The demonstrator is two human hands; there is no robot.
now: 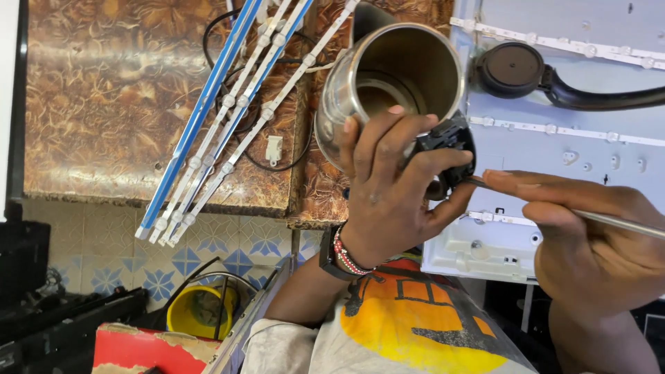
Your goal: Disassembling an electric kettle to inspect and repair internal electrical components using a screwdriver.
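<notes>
Brown patterned tabletop (104,104) is carrying white LED strips (228,118) left of the steel kettle (388,76); a white panel (589,138) is lying to its right. Left hand (388,187) is gripping the kettle's black base fitting (447,149). Right hand (589,235) is pinching a screwdriver (609,220), its tip meeting the fitting. Fastener work appears underway, demanding steady alignment.

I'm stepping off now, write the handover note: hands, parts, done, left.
Left hand: grips the steel kettle on its side, fingers on the black base part.
Right hand: holds a thin metal tool, tip at that base part.
Black lid lies open on the white panel; LED strips lie on the table.
Done: cannot tell. Left: base part still on.
</notes>
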